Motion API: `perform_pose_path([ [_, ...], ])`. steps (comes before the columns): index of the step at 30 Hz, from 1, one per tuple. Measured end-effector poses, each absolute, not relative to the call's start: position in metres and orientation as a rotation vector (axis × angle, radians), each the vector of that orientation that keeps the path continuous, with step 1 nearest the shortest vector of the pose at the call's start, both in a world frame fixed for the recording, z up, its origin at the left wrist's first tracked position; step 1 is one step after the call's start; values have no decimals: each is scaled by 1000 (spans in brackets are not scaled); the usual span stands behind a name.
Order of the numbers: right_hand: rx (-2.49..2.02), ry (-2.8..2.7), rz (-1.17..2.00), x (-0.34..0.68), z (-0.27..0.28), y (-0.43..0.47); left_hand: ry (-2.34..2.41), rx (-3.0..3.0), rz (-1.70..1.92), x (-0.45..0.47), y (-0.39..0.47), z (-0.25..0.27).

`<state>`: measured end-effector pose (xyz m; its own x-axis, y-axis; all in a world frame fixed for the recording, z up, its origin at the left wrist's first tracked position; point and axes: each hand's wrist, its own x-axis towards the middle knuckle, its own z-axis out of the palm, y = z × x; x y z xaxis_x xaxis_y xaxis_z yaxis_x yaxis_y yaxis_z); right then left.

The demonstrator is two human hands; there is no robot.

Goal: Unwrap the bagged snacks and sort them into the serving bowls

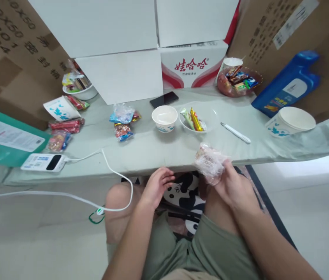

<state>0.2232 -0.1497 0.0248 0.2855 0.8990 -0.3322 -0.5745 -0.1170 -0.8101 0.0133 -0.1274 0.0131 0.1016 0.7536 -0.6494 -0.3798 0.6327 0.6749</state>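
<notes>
Head view. The right hand (232, 183) has its grip closed around a crumpled clear plastic packet (209, 161), fingers behind it. The packet sits in front of the tabletop (94, 134), its upper part overlapping the front edge as seen; contact with the cloth cannot be told. The left hand (157, 186) is released, fingers loosely curled, nothing visible in the grip; it is just below the same edge, over the lap, with a gap between it and the packet.

Beyond the packet: a clear plate (211, 116) bearing wrapped snacks (194, 119), and to its right a white-handled knife (236, 133) lying at a slant, its handle end toward the front edge. Left of the plate, just beside it, an upright white bowl (164, 116); behind the bowl, a dark phone (164, 100) near the boxes (120, 76). A wrapped-snack cluster (123, 120) stands apart from the bowl, leaving a cloth gap between them.

Room to move: a strip of cloth runs along the front edge from the cable (111, 167) to the packet, in front of cluster and bowl. At right, the paper cups (281, 126) and blue bottle (287, 85) bound the space past the knife. At far left, the white power bank (43, 162) lies close to the front edge; its cable hangs over it.
</notes>
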Motion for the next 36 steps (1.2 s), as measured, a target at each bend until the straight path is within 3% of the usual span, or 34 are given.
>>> perform_pose_path([
  [5, -1089, -518, 1346, 239, 13, -150, 1456, 220, 1193, -17, -130, 15],
  [11, -1134, -642, 1352, 243, 10, -152, 1167, 665, 786, 10, -131, 43],
  [23, -1218, -832, 1435, 250, 33, -190, 812, 713, 850, 91, -131, 43],
  [30, -1503, -951, 1028, 302, 9, -176, 961, 598, 971, 81, -115, 40],
  [36, -1695, -1378, 418, 348, -5, -119, 1233, 1117, 1073, 62, -64, 24],
])
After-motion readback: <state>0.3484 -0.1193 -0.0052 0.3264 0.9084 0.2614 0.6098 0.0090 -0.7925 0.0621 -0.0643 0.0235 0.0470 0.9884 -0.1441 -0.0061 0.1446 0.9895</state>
